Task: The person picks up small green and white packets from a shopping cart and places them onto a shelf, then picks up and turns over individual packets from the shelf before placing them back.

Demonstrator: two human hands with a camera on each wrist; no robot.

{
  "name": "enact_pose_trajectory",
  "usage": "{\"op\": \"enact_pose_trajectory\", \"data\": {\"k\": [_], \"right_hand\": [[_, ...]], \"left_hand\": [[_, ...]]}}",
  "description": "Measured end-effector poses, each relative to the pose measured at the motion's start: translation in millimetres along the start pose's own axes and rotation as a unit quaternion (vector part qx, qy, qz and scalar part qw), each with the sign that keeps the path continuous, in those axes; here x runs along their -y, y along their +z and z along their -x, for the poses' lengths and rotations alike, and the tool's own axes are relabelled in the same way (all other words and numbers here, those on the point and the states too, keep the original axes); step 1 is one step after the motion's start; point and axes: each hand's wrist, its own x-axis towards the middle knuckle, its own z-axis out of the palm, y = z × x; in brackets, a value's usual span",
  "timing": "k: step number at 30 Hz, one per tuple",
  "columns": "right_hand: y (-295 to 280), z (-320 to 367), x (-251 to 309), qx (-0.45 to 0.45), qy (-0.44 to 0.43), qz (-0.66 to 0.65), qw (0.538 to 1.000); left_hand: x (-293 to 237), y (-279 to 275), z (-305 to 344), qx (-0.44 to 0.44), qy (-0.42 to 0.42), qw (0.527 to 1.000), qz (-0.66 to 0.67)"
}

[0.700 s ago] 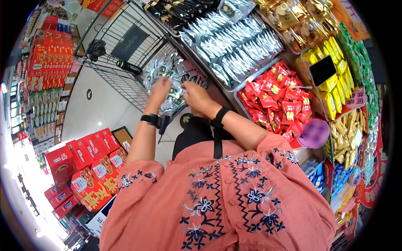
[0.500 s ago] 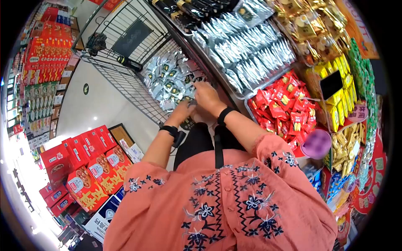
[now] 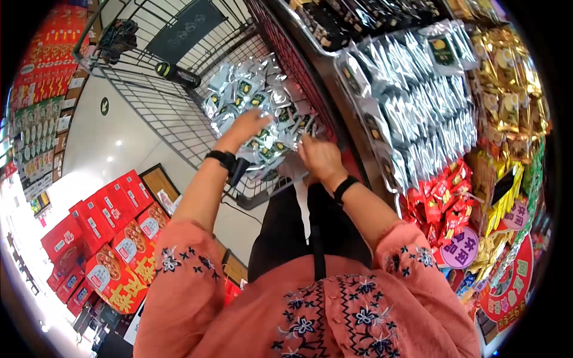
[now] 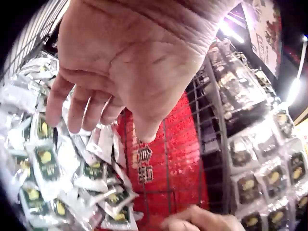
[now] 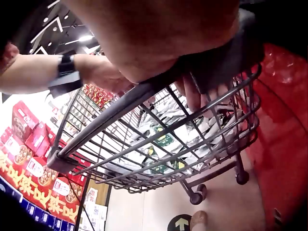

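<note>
Silver packets with dark green labels (image 3: 258,98) lie heaped in a wire shopping cart (image 3: 149,98). Over the heap is my left hand (image 3: 243,130), its fingers bent loosely downward; the left wrist view shows the palm (image 4: 130,62) above the packets (image 4: 48,163), with nothing visibly held. My right hand (image 3: 323,160) is at the near right part of the cart, fingers bent. In the right wrist view its fingers (image 5: 192,94) hang behind the cart's dark top bar (image 5: 115,113); whether they hold anything is unclear. A white strip (image 3: 303,206) hangs below that hand.
Right of the cart stands a display with rows of silver packets (image 3: 418,107), red packets (image 3: 439,197) and gold packets (image 3: 510,89). A black bottle-like item (image 3: 178,75) and a dark bundle (image 3: 117,40) are at the cart's left side. Red boxes (image 3: 110,215) stand at lower left.
My left hand has moved up and forward over the heap, and my right hand has moved toward the right and nearer the body. The cart looks larger; the white strip now shows.
</note>
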Motion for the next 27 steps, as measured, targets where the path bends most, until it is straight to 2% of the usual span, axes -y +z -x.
{"op": "enact_pose_trajectory", "data": {"k": [1,2,3,4,6,10,13,17,20,27], "right_hand": [[1,-1,1,-0.018,-0.004,0.004,1.000],[1,-1,2,-0.018,-0.003,-0.004,1.000],[-1,-2,2,-0.017,-0.002,-0.011,1.000],[-4,-3,4,-0.015,-0.003,-0.020,1.000],[-10,-5,7,-0.015,0.006,-0.023,1.000],[-13,-9,10,-0.028,0.020,-0.022,0.999],[-16,-10,12,0.005,0.039,-0.027,0.999],[-15,-13,10,-0.008,0.030,-0.033,0.999],[-11,-10,9,-0.004,0.023,-0.016,1.000],[-13,-12,10,-0.011,0.021,-0.016,1.000]], "left_hand": [[19,-7,-28,-0.055,0.012,0.998,-0.039],[-3,-26,-37,-0.052,-0.022,0.998,-0.011],[38,-24,-79,-0.100,0.016,0.991,-0.093],[36,-32,-94,-0.104,0.007,0.992,-0.071],[35,-37,-126,-0.163,0.017,0.978,-0.127],[50,-33,-183,-0.182,-0.015,0.965,-0.188],[47,-26,-214,-0.180,-0.069,0.954,-0.229],[68,-22,-257,-0.232,-0.013,0.941,-0.245],[58,-26,-261,-0.178,-0.044,0.954,-0.236],[51,-12,-231,-0.084,-0.036,0.954,-0.287]]}}
